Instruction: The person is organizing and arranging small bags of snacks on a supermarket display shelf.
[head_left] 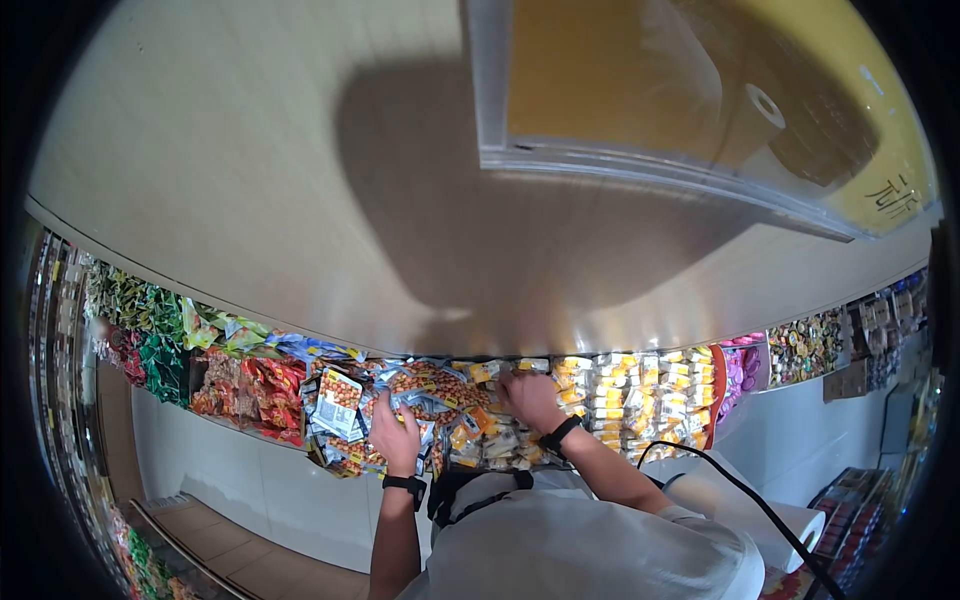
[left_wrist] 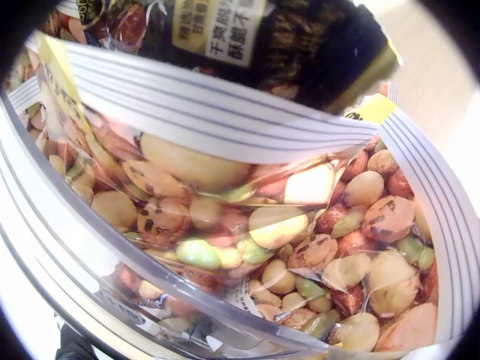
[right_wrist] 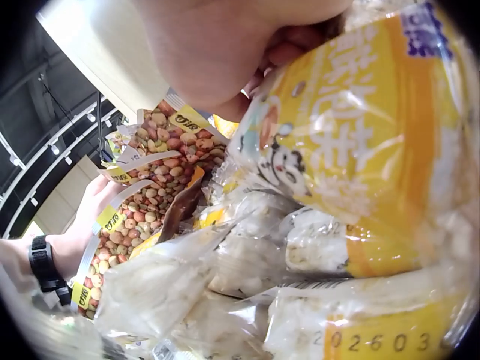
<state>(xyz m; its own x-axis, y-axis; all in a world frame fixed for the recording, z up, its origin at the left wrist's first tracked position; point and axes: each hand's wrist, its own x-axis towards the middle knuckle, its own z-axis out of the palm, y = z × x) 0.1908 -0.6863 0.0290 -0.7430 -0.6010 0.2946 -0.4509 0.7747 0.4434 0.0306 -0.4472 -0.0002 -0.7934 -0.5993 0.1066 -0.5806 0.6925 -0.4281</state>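
Note:
In the head view my left hand [head_left: 396,437] is at the nut packets [head_left: 432,384], index finger extended and thumb apart from it. The left wrist view is filled by clear-fronted bags of mixed nuts [left_wrist: 375,277] standing upright behind a transparent bin edge [left_wrist: 187,296]; the hand itself is out of that view. My right hand [head_left: 530,398] reaches into the rows of yellow-and-white snack packets [head_left: 610,405]. Close up, its curled fingers [right_wrist: 289,52] grip at the upper edge of a yellow snack packet [right_wrist: 352,120], their tips partly hidden. More white-filled packets [right_wrist: 247,247] lie beneath.
Red snack packets [head_left: 270,390] and green ones [head_left: 165,350] fill bins to the left. Pink packets [head_left: 740,370] lie right of an orange divider [head_left: 718,395]. A pale panel [head_left: 250,180] with a yellow sign [head_left: 620,80] rises beyond the bins. A black cable [head_left: 750,490] crosses near the right arm.

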